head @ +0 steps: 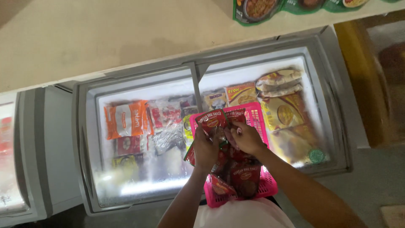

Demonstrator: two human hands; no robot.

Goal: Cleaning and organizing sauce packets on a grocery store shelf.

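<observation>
A pink plastic basket (258, 118) rests on the glass lid of a chest freezer (211, 126), right in front of me. It is full of several dark red sauce packets (244, 177). My left hand (205, 148) and my right hand (245, 137) both grip one red packet (212, 122), held upright over the basket's far left corner. The left hand holds its lower left side, the right hand its right edge. More red packets lie under my hands.
Under the freezer's lid lie orange-and-white packs (126, 120) at the left, clear bags in the middle and yellow-brown pouches (284, 109) at the right. Another freezer (10, 169) stands to the left. A beige wall (105, 38) runs behind; a wooden shelf (371, 84) stands at the right.
</observation>
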